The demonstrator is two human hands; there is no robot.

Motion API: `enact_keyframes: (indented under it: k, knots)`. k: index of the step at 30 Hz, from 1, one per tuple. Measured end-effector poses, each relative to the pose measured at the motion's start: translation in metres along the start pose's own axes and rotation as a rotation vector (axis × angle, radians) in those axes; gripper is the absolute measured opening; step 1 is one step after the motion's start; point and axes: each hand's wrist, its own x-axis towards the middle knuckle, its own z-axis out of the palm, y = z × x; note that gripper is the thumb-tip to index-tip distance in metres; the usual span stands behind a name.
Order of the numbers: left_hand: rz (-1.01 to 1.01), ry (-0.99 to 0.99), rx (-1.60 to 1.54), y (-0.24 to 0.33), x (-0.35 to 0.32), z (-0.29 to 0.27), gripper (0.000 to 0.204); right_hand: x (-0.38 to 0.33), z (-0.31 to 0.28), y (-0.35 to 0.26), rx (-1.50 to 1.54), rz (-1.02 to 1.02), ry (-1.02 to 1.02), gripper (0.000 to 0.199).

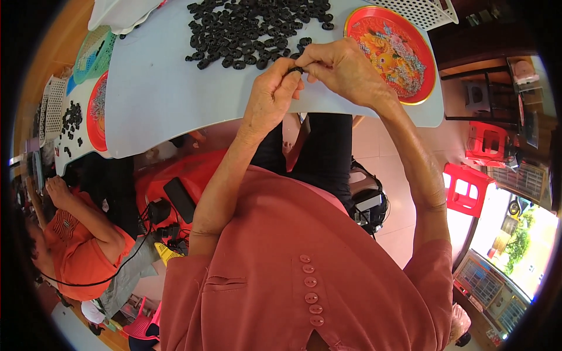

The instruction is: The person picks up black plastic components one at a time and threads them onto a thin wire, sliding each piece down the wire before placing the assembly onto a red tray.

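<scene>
Fabric of a salmon-pink buttoned shirt (293, 275) fills the near part of the view, and two bare forearms rise from it toward the pale grey-blue table (158, 88). Just over the near edge of this table the left hand (270, 96) and the right hand (342, 70) meet. Their fingertips are pressed together around one small black ring-shaped piece (297, 69), which is pinched between both hands and mostly hidden by the fingers. The piece looks light and rather stiff, maybe rubber or plastic, so I judge it is best taken at the rim with thumb and forefinger. Farther on the table lies a wide heap of the same black ring pieces (252, 29). To the right of the heap stands a round red tray with a colourful flower pattern (391, 51). At the far left another person in an orange shirt (76, 251) sits at a second table.
</scene>
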Motion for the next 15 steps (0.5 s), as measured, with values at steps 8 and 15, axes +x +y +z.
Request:
enact_keyframes:
  k: [8, 15]
  knots:
    - [-0.003, -0.007, -0.114, -0.002, -0.002, -0.001, 0.020, -0.004, -0.004, 0.005, 0.259, 0.094, -0.061, 0.016]
    - [0.015, -0.007, -0.188, 0.000, -0.004, -0.003, 0.026, -0.017, 0.005, 0.011, 0.651, 0.168, 0.007, 0.018]
